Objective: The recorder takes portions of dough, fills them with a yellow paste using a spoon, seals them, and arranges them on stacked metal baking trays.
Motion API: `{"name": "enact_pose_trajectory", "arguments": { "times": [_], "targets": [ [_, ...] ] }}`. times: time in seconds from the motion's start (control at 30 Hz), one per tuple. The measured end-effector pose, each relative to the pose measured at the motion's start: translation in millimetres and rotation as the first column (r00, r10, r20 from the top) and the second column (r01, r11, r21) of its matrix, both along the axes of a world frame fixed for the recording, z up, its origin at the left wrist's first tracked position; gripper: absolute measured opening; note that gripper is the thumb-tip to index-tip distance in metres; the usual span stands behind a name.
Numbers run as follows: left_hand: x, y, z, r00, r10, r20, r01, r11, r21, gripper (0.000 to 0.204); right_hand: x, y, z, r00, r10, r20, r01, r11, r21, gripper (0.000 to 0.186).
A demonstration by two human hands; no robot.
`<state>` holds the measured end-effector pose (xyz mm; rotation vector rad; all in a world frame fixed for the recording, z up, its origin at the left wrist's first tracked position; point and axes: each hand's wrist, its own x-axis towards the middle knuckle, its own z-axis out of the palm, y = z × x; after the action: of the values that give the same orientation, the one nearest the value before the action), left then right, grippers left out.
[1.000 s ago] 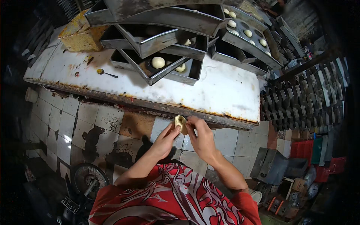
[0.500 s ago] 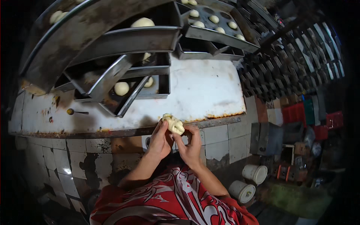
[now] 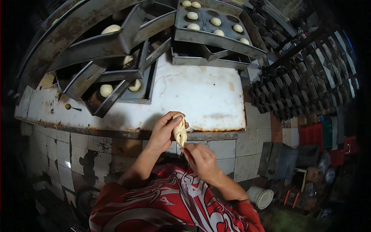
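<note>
Dough piece, long axis running away from me, pinched at its far end by my left hand and apparently its near tip by my right hand.

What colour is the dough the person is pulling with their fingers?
Pale cream. The dough piece is stretched between the left hand and right hand, clearest in the head view.

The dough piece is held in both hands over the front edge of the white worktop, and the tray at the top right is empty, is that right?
Not quite. In the head view the tray holds several dough balls; the rest stands.
</note>
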<state>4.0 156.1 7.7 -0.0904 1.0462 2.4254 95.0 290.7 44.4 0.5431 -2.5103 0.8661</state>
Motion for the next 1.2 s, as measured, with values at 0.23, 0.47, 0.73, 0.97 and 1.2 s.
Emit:
{"name": "enact_pose_trajectory", "arguments": {
  "times": [0.23,0.47,0.73,0.97,1.2],
  "targets": [
    [41.7,29.4,49.9,0.751,-0.341,-0.565,-0.063,0.815,-0.576,0.035,-29.6,85.8,57.8,0.962,0.266,0.060,-0.263,0.963,-0.055,0.016],
    [58.2,27.1,48.3,0.583,-0.403,-0.705,-0.264,0.727,-0.634,0.068,-42.8,87.9,23.6,0.912,0.388,0.133,-0.329,0.887,-0.325,0.030],
    [62.5,-24.5,22.0,0.413,-0.417,-0.809,-0.654,0.482,-0.583,0.055,-35.2,20.0,-6.6,0.800,0.514,0.310,-0.159,0.679,-0.717,0.019],
    [42.9,-66.7,7.4,0.907,0.154,0.392,-0.204,0.975,0.090,0.015,-14.0,-76.1,-15.0,0.996,0.084,-0.026,-0.085,0.996,-0.032,0.029],
    [14.6,-103.2,3.7,0.913,-0.386,-0.133,0.370,0.920,-0.131,0.022,-46.1,-45.1,43.2,0.923,0.184,0.339,-0.155,0.982,-0.112,0.035]
  ]
}}
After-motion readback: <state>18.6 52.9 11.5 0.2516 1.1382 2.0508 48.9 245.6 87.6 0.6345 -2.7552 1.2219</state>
